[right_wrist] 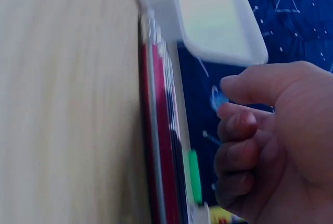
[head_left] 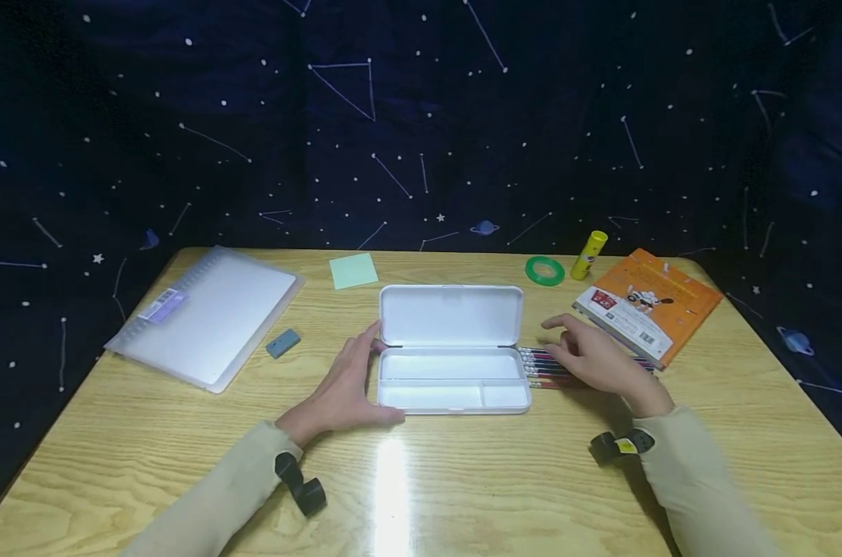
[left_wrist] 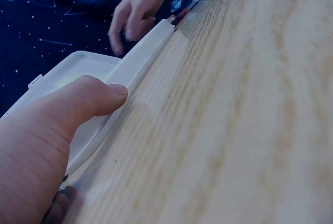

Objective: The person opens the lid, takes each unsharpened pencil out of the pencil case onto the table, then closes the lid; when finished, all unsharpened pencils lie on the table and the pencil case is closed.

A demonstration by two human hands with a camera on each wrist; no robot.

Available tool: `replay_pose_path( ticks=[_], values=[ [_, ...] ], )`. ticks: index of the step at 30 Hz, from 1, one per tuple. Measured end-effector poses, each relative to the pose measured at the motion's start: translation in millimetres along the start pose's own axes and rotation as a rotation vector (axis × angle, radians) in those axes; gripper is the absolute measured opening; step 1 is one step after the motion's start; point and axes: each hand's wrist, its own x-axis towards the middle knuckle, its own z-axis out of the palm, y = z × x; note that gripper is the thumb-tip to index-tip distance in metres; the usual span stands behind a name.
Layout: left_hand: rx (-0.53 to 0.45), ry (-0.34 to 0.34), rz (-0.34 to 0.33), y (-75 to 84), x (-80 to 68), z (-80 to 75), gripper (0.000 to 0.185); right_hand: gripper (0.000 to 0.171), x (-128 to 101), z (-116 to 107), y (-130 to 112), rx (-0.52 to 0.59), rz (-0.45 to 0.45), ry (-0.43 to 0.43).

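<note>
A clear folder (head_left: 208,313), grey eraser (head_left: 283,343), green tape (head_left: 544,270) and orange book (head_left: 649,305) lie around.

1. A pale wooden desk (head_left: 463,480) stands against a starry dark backdrop.
2. Centre: open white pencil case (head_left: 452,356), pencils (head_left: 542,370) just right.
3. Left: clear folder (head_left: 208,317), grey eraser (head_left: 283,343), green sticky pad (head_left: 354,271).
4. Far right: green tape (head_left: 544,271), yellow glue stick (head_left: 589,254), orange book (head_left: 647,304).

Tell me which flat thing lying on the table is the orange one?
The book at the far right, beside the yellow glue stick, is orange. The folder at the left is clear and the sticky note is pale green.
</note>
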Motion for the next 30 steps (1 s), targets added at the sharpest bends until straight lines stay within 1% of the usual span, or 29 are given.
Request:
replay_pose_path(
  ticks=[3, 6, 8, 10, 12, 13, 15, 17, 18, 19, 21, 22, 24, 26, 27, 30],
  values=[
    [-0.008, -0.004, -0.004, 1.2, -0.1, 0.3, 0.131, 0.050, 15.3, 6.4, -8.3, 0.104, 0.012, -0.027],
    [-0.016, -0.005, -0.008, 2.0, -0.2, 0.8, 0.131, 0.058, 28.3, 11.6, -14.8, 0.237, 0.044, -0.055],
    [-0.024, -0.006, -0.010, 2.3, -0.1, 1.2, 0.131, 0.055, 33.4, 13.1, -17.1, 0.318, 0.080, -0.061],
    [-0.038, -0.006, -0.008, 2.6, 0.1, 1.7, 0.131, 0.046, 35.1, 12.8, -17.4, 0.404, 0.089, -0.063],
    [-0.062, -0.001, -0.014, 3.1, 0.5, 2.0, 0.132, 0.041, 33.5, 11.1, -16.2, 0.484, 0.072, -0.062],
    [-0.077, 0.005, -0.016, 3.5, 0.7, 1.8, 0.132, 0.041, 32.2, 10.4, -15.0, 0.533, 0.052, -0.068],
    [-0.103, 0.015, -0.019, 4.6, 1.1, 0.9, 0.133, 0.045, 28.8, 9.0, -12.1, 0.626, 0.005, -0.085],
    [-0.118, 0.023, -0.031, 5.5, 1.5, 0.0, 0.133, 0.052, 25.0, 8.6, -9.0, 0.692, -0.032, -0.102],
    [-0.118, 0.025, -0.037, 5.8, 1.7, -0.4, 0.133, 0.055, 22.9, 8.8, -7.5, 0.716, -0.036, -0.110],
    [-0.118, 0.025, -0.046, 6.1, 1.8, -0.8, 0.133, 0.057, 20.9, 9.3, -6.4, 0.719, -0.042, -0.117],
    [-0.112, 0.022, -0.066, 6.4, 1.6, -1.1, 0.134, 0.055, 15.8, 10.3, -4.6, 0.711, -0.019, -0.135],
    [-0.111, 0.021, -0.076, 6.2, 1.5, -1.1, 0.134, 0.052, 13.1, 11.2, -4.1, 0.683, -0.013, -0.144],
    [-0.105, 0.022, -0.084, 5.6, 1.4, -0.9, 0.133, 0.041, 7.8, 13.7, -3.7, 0.618, -0.017, -0.157],
    [-0.085, 0.021, -0.073, 4.7, 1.0, -0.4, 0.130, 0.030, 1.9, 16.7, -4.2, 0.548, -0.039, -0.158],
    [-0.063, 0.021, -0.058, 4.1, 0.7, -0.3, 0.126, 0.028, -0.9, 18.6, -4.7, 0.510, -0.060, -0.151],
    [0.011, 0.029, -0.011, 2.0, -0.5, -0.3, 0.115, 0.030, -7.4, 24.1, -8.7, 0.404, -0.116, -0.118]
  ],
)
